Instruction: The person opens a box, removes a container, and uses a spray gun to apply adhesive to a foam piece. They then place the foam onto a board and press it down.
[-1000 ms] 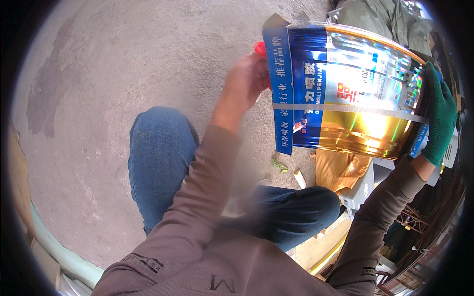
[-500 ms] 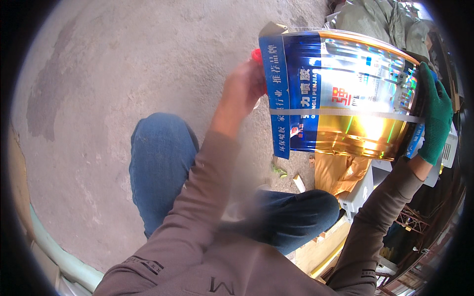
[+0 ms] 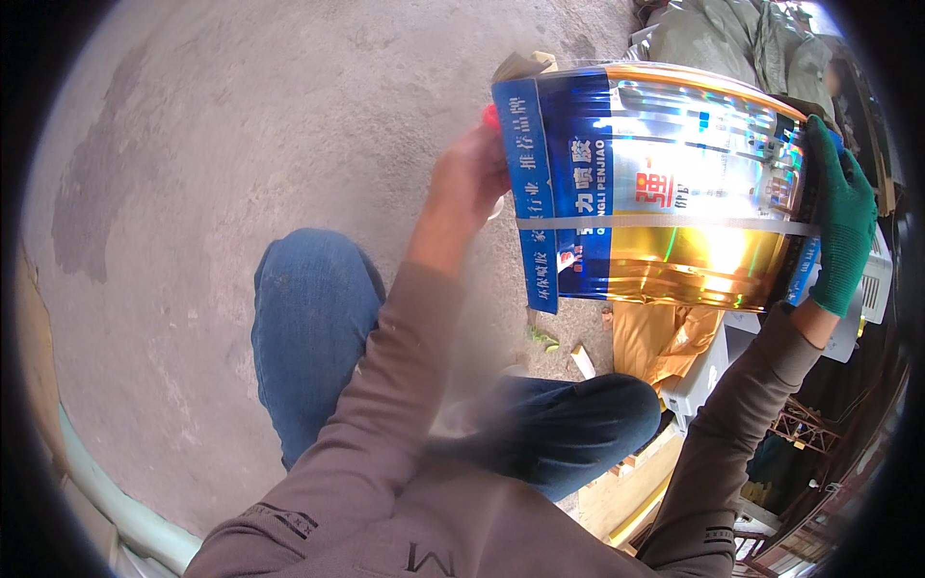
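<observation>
A large shiny drum [image 3: 703, 144], blue, silver and gold, lies tilted on its side in front of me. A white strap [image 3: 674, 222] runs along its length, and a blue printed band [image 3: 525, 183] rings its left end. My left hand [image 3: 469, 178], bare, is closed at that end around a red cap [image 3: 491, 118]; most of its fingertips are hidden behind the band. In a green knitted glove, my right hand [image 3: 846, 217] grips the drum's right end, its fingers reaching over the edge.
My bent knees [image 3: 318, 328] are below the drum. Beneath it lie orange-brown wrapping [image 3: 665, 342], a grey-white box [image 3: 699, 380] and a small green leaf [image 3: 545, 339]. A grey-green sheet [image 3: 732, 43] is heaped behind. Grey concrete floor [image 3: 193, 193] stretches to the left.
The drum has shifted slightly to the left, both hands moving with it. My left hand remains at the red cap and my right hand at the other end.
</observation>
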The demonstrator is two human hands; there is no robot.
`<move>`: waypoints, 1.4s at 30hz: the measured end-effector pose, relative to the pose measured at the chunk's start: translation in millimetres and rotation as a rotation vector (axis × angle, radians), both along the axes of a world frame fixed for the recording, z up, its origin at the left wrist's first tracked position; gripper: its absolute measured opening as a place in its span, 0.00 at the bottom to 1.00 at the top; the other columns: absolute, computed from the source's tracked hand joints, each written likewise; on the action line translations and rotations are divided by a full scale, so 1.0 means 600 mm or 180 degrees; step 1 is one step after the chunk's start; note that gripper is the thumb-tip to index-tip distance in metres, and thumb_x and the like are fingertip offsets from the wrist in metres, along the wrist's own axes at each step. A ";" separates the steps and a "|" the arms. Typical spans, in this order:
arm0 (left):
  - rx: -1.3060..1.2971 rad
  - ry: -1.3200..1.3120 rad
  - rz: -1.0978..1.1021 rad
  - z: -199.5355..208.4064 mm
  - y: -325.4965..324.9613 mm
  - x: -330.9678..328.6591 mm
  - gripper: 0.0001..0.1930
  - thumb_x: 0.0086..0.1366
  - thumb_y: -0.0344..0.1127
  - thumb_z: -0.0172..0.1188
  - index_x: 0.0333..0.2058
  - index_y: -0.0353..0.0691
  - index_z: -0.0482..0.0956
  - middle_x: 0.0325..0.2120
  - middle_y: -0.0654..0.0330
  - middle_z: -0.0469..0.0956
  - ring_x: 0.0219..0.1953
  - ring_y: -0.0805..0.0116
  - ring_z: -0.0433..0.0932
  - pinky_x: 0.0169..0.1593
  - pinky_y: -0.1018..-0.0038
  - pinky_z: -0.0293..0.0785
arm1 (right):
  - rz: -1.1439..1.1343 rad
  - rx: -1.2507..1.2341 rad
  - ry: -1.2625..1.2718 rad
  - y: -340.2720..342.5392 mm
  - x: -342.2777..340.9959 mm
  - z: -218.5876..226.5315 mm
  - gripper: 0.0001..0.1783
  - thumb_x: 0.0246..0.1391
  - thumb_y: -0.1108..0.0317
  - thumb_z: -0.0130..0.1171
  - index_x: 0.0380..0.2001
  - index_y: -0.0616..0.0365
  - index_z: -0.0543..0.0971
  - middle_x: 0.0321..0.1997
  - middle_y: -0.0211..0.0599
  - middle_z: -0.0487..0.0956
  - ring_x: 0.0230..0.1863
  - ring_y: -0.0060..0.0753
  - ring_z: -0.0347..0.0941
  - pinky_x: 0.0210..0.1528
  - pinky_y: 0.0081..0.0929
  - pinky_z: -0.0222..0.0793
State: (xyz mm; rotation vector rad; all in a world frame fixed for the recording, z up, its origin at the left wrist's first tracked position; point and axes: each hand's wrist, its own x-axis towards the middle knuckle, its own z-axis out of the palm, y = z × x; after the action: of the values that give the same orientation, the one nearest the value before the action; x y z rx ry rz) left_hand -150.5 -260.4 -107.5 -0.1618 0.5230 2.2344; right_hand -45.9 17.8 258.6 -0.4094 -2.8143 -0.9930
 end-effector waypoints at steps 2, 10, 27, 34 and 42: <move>-0.0005 0.0014 -0.0002 0.000 -0.001 -0.001 0.21 0.81 0.43 0.46 0.56 0.34 0.79 0.49 0.55 0.85 0.49 0.64 0.84 0.54 0.64 0.81 | 0.0001 0.0150 -0.0059 0.008 0.002 0.000 0.32 0.70 0.76 0.54 0.74 0.38 0.70 0.68 0.40 0.78 0.64 0.40 0.80 0.66 0.34 0.77; 0.0004 -0.0010 0.0027 0.000 0.001 -0.002 0.20 0.81 0.42 0.46 0.54 0.33 0.80 0.47 0.55 0.85 0.47 0.66 0.84 0.54 0.65 0.81 | 0.0227 0.0818 -0.0344 0.007 0.009 0.003 0.36 0.68 0.77 0.55 0.75 0.35 0.67 0.71 0.42 0.76 0.66 0.45 0.78 0.66 0.39 0.77; 0.0125 -0.0113 0.0095 0.004 -0.009 0.004 0.19 0.79 0.41 0.46 0.54 0.35 0.80 0.46 0.55 0.84 0.48 0.64 0.83 0.54 0.65 0.80 | 0.0284 -0.0168 0.0272 -0.010 -0.015 -0.008 0.21 0.74 0.62 0.54 0.67 0.45 0.79 0.58 0.46 0.84 0.57 0.30 0.83 0.60 0.27 0.76; 0.0174 -0.0035 0.0076 0.004 -0.009 0.002 0.20 0.80 0.44 0.46 0.53 0.35 0.80 0.46 0.55 0.84 0.47 0.64 0.83 0.52 0.64 0.81 | 0.0007 -0.1294 0.0737 -0.021 -0.026 -0.012 0.21 0.74 0.63 0.55 0.66 0.50 0.80 0.60 0.45 0.84 0.58 0.29 0.82 0.60 0.26 0.75; -0.0012 -0.0021 0.0018 0.014 -0.014 0.003 0.20 0.80 0.44 0.46 0.54 0.35 0.80 0.46 0.55 0.84 0.48 0.65 0.83 0.52 0.65 0.81 | 0.0231 -0.0783 0.0279 -0.026 -0.024 -0.003 0.22 0.75 0.64 0.51 0.68 0.47 0.77 0.63 0.43 0.82 0.61 0.30 0.80 0.63 0.28 0.74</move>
State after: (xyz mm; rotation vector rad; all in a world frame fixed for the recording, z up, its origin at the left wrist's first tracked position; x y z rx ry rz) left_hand -148.8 -268.7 -99.1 -0.1726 0.5239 2.2377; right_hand -60.4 2.5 257.1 -0.3636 -2.8563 -0.6014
